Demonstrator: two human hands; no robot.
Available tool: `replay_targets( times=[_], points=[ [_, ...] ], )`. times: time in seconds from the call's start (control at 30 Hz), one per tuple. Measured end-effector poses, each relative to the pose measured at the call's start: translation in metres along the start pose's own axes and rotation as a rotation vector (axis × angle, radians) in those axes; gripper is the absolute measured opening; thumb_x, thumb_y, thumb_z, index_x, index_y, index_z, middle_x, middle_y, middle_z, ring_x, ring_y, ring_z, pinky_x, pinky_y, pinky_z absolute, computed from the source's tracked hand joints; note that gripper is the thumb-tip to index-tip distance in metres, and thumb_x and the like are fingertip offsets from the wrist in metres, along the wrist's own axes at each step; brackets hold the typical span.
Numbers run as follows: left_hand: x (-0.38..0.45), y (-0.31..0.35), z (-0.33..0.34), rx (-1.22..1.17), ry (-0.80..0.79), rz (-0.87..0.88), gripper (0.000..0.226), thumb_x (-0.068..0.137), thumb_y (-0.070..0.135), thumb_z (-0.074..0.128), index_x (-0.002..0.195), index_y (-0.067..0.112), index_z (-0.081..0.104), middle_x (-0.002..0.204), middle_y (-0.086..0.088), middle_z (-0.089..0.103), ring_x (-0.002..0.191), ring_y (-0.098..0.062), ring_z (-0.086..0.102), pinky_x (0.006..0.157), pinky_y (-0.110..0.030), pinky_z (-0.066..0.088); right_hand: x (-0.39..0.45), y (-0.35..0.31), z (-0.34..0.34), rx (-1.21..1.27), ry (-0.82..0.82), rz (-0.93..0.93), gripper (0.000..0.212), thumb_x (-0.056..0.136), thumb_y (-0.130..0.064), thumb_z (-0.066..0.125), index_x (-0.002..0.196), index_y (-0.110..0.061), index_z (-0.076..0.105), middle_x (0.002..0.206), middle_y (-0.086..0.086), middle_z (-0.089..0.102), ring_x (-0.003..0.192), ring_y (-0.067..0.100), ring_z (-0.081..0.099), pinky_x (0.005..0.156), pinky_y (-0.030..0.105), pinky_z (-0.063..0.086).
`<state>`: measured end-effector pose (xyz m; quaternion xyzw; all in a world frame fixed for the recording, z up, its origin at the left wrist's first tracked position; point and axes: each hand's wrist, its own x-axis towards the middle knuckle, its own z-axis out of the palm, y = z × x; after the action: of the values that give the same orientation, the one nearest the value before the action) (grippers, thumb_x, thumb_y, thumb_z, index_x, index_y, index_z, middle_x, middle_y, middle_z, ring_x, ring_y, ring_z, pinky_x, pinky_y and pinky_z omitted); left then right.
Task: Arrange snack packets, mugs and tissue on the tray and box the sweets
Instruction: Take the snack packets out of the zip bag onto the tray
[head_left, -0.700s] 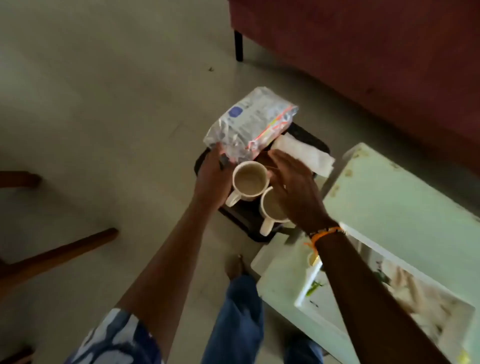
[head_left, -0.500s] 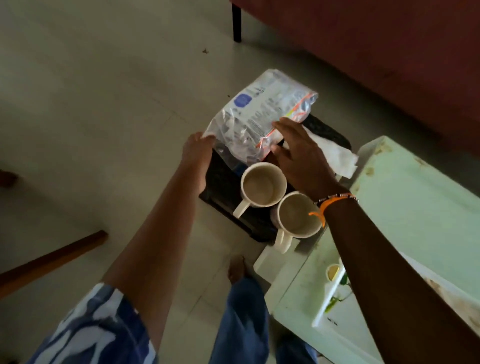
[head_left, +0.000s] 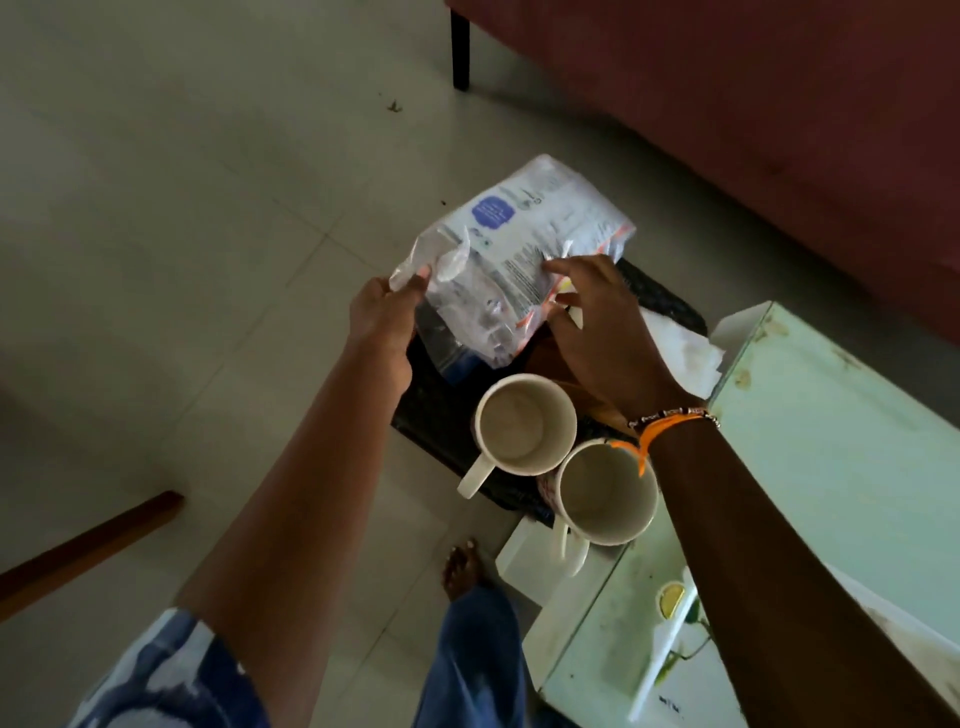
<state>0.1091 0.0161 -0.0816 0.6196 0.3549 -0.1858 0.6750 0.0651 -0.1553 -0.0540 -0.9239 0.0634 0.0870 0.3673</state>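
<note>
A black tray (head_left: 441, 410) rests on the corner of a pale green table. A clear and white snack packet (head_left: 519, 244) with a blue label lies across the tray's far end. My left hand (head_left: 382, 317) pinches the packet's near left corner. My right hand (head_left: 597, 332) grips the packet's right edge, fingers spread over it. Two white mugs stand on the tray's near side: one (head_left: 524, 423) with its handle pointing towards me, the other (head_left: 605, 493) just right of it, under my right wrist. A white tissue (head_left: 685, 348) lies on the tray's right side.
The pale green table (head_left: 831, 467) fills the right side, with a white box (head_left: 670, 639) at its near edge. A dark red sofa (head_left: 727, 104) stands behind. A wooden furniture leg (head_left: 88, 551) crosses the floor at left. My bare foot (head_left: 462, 566) is below the tray.
Both hands moved from the mugs up to the snack packet. My left hand now pinches its corner and my right hand holds its right edge.
</note>
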Motion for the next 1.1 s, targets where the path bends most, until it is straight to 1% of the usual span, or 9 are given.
replay_targets(
  times=[0.1, 0.2, 0.33, 0.43, 0.57, 0.7, 0.83, 0.97, 1.1],
  points=[
    [-0.019, 0.013, 0.008, -0.137, -0.061, 0.071, 0.021, 0.095, 0.016, 0.048, 0.112, 0.004, 0.052, 0.11, -0.02, 0.062, 0.098, -0.031, 0.062, 0.086, -0.042, 0.052, -0.002, -0.003, -0.006, 0.038, -0.008, 0.038, 0.043, 0.09, -0.016, 0.052, 0.132, -0.017, 0.043, 0.14, 0.006, 0.041, 0.124, 0.02, 0.046, 0.095, 0.019, 0.031],
    [-0.033, 0.032, 0.017, -0.103, -0.044, 0.244, 0.008, 0.095, 0.009, 0.046, 0.09, 0.012, 0.051, 0.086, -0.011, 0.059, 0.076, -0.024, 0.056, 0.067, -0.036, 0.048, -0.006, -0.007, -0.017, 0.114, 0.009, 0.082, 0.047, 0.091, -0.022, 0.052, 0.136, -0.016, 0.038, 0.143, 0.006, 0.042, 0.129, 0.019, 0.043, 0.101, 0.02, 0.031],
    [-0.059, 0.053, 0.03, 0.155, -0.032, 0.616, 0.007, 0.089, 0.004, 0.049, 0.088, 0.01, 0.051, 0.087, -0.008, 0.056, 0.079, -0.017, 0.054, 0.07, -0.032, 0.046, -0.022, -0.014, -0.041, 0.227, 0.082, 0.162, 0.045, 0.094, -0.033, 0.046, 0.135, -0.018, 0.04, 0.141, 0.004, 0.045, 0.119, 0.013, 0.049, 0.095, 0.012, 0.038],
    [-0.103, 0.058, 0.042, 0.422, -0.046, 0.991, 0.011, 0.085, 0.001, 0.049, 0.095, 0.003, 0.055, 0.086, 0.009, 0.058, 0.079, -0.003, 0.053, 0.071, -0.017, 0.042, -0.046, -0.016, -0.068, 0.62, 0.133, 0.24, 0.035, 0.095, -0.032, 0.043, 0.124, -0.014, 0.05, 0.125, 0.005, 0.057, 0.103, 0.009, 0.056, 0.088, 0.025, 0.05],
    [-0.176, 0.021, 0.058, 0.692, -0.334, 1.247, 0.029, 0.087, 0.0, 0.045, 0.111, -0.001, 0.061, 0.116, -0.012, 0.066, 0.111, -0.016, 0.06, 0.095, -0.021, 0.045, -0.091, -0.004, -0.104, 1.29, 0.041, 0.296, 0.043, 0.083, -0.047, 0.049, 0.115, -0.021, 0.061, 0.11, -0.001, 0.067, 0.105, 0.016, 0.064, 0.089, 0.037, 0.055],
    [-0.243, -0.042, 0.076, 0.887, -0.649, 1.296, 0.028, 0.088, 0.008, 0.049, 0.112, 0.006, 0.062, 0.12, -0.013, 0.064, 0.12, -0.018, 0.051, 0.104, -0.022, 0.036, -0.153, 0.036, -0.126, 1.646, -0.121, 0.309, 0.069, 0.079, -0.052, 0.045, 0.135, -0.012, 0.045, 0.135, 0.015, 0.054, 0.12, 0.032, 0.054, 0.101, 0.049, 0.046],
    [-0.311, -0.121, 0.093, 1.095, -0.919, 1.317, 0.022, 0.083, 0.003, 0.062, 0.103, 0.011, 0.066, 0.109, -0.006, 0.069, 0.115, -0.02, 0.059, 0.096, -0.029, 0.045, -0.248, 0.099, -0.135, 1.697, -0.15, 0.529, 0.046, 0.079, -0.041, 0.049, 0.111, -0.009, 0.058, 0.098, 0.014, 0.062, 0.084, 0.024, 0.062, 0.076, 0.031, 0.055],
    [-0.384, -0.199, 0.11, 1.155, -1.09, 1.285, 0.018, 0.079, 0.011, 0.066, 0.097, 0.012, 0.066, 0.106, -0.007, 0.071, 0.113, -0.021, 0.061, 0.082, -0.029, 0.053, -0.353, 0.164, -0.136, 1.67, 0.043, 0.758, 0.037, 0.076, -0.022, 0.054, 0.109, -0.006, 0.049, 0.09, 0.016, 0.056, 0.073, 0.024, 0.059, 0.068, 0.032, 0.053],
    [-0.441, -0.255, 0.125, 1.022, -1.102, 0.982, 0.046, 0.08, 0.035, 0.062, 0.124, 0.023, 0.05, 0.124, 0.001, 0.059, 0.114, -0.01, 0.051, 0.092, -0.023, 0.042, -0.444, 0.214, -0.143, 1.593, 0.153, 0.757, 0.044, 0.076, -0.014, 0.058, 0.118, -0.008, 0.049, 0.1, 0.019, 0.057, 0.075, 0.024, 0.064, 0.066, 0.031, 0.057]
  ],
)
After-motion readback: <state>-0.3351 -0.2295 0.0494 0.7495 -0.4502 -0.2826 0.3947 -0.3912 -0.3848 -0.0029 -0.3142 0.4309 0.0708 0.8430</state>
